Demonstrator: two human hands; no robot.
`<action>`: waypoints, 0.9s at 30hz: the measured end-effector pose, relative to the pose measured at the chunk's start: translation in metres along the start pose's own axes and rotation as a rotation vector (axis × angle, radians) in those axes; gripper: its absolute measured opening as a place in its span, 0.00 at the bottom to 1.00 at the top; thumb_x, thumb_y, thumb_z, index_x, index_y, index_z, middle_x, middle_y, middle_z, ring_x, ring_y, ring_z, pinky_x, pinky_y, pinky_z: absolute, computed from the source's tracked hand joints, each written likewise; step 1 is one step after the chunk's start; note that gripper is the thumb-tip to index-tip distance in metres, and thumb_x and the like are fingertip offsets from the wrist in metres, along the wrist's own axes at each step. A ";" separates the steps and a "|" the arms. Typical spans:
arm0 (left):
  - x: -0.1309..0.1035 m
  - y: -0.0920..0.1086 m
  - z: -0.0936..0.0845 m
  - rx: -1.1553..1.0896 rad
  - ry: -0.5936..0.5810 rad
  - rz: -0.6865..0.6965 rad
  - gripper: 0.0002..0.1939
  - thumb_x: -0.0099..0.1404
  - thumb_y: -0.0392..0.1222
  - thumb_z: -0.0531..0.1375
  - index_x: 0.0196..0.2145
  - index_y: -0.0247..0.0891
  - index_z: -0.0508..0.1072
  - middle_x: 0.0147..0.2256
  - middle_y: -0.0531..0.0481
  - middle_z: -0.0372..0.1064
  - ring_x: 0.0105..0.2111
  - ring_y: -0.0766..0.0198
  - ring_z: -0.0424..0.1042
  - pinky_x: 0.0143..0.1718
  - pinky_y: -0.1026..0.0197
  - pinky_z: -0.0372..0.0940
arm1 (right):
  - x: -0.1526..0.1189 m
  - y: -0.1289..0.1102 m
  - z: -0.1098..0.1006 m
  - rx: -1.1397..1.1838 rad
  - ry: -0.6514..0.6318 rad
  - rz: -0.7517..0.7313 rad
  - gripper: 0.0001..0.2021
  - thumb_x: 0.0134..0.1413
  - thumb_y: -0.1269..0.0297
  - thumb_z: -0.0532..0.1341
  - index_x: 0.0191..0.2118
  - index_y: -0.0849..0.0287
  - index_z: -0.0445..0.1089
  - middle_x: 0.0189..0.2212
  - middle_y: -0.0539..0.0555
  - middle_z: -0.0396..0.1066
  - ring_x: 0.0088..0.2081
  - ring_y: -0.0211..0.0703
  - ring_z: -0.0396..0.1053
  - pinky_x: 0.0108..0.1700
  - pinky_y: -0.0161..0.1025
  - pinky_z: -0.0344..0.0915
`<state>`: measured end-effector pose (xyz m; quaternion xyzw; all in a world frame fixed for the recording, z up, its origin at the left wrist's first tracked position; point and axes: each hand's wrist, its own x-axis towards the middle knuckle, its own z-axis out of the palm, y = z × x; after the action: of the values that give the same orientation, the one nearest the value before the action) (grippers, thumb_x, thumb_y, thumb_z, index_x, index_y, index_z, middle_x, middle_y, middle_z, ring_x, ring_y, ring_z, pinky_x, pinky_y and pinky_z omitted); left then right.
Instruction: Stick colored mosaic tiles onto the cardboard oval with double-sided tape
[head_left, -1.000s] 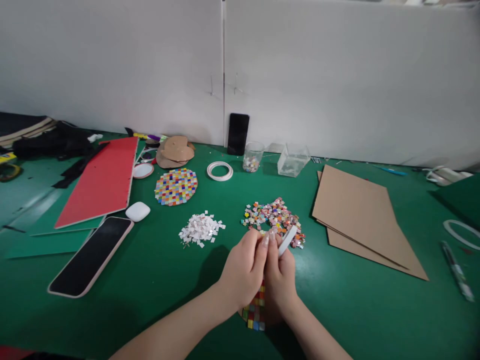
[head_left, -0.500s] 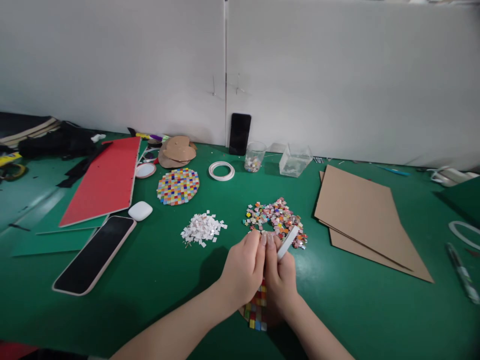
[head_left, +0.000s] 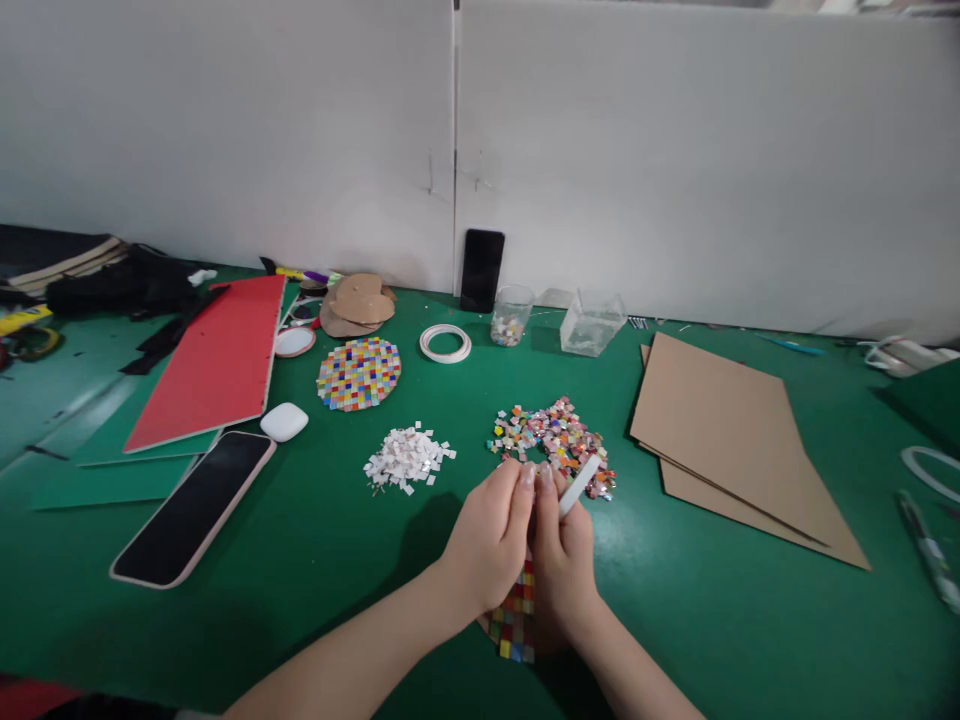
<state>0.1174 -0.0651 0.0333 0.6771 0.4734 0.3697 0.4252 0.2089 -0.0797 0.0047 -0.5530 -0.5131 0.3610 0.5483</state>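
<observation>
My left hand point(head_left: 491, 530) is closed, thumb and fingertips pinched against something too small to make out. Beside it my right hand point(head_left: 564, 545) is closed too, with a white stick point(head_left: 580, 485) gripped in its fingers and pointing up to the right. Under both hands lies a partly covered board with coloured mosaic squares point(head_left: 515, 625). Just beyond the fingertips spreads a pile of shiny multicoloured tiles point(head_left: 559, 435). To the left sits a pile of small white tiles point(head_left: 409, 457).
A finished-looking mosaic disc point(head_left: 360, 374), white ring point(head_left: 445, 343), cup point(head_left: 511, 318) and clear box point(head_left: 592, 325) stand farther back. Cardboard sheets point(head_left: 720, 430) lie right; a phone point(head_left: 195, 508), white case point(head_left: 284, 422) and red board point(head_left: 214, 365) lie left.
The thumbs have drawn slightly apart at their tips. The whole view has shifted a little; the white stick is still in my right hand.
</observation>
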 end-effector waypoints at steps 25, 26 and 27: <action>0.003 -0.004 0.000 0.034 0.037 -0.063 0.15 0.69 0.45 0.42 0.27 0.38 0.59 0.24 0.52 0.61 0.24 0.65 0.62 0.26 0.63 0.55 | 0.000 -0.004 0.000 -0.122 -0.052 -0.070 0.12 0.62 0.62 0.46 0.29 0.58 0.59 0.22 0.48 0.58 0.23 0.38 0.57 0.27 0.36 0.56; 0.003 -0.004 0.000 -0.007 0.042 -0.071 0.15 0.69 0.45 0.42 0.28 0.38 0.60 0.25 0.52 0.62 0.25 0.65 0.63 0.27 0.63 0.56 | 0.000 -0.003 0.000 -0.119 -0.046 -0.067 0.12 0.62 0.61 0.46 0.29 0.58 0.60 0.22 0.48 0.58 0.23 0.38 0.58 0.26 0.36 0.56; 0.003 -0.003 0.000 -0.048 0.045 -0.078 0.15 0.69 0.45 0.42 0.28 0.38 0.61 0.26 0.51 0.62 0.26 0.65 0.64 0.28 0.63 0.57 | 0.000 -0.003 0.000 -0.110 -0.038 -0.061 0.13 0.62 0.61 0.46 0.29 0.57 0.59 0.21 0.48 0.57 0.23 0.37 0.58 0.26 0.36 0.56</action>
<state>0.1172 -0.0619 0.0307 0.6392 0.4999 0.3793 0.4447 0.2081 -0.0795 0.0075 -0.5593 -0.5592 0.3259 0.5179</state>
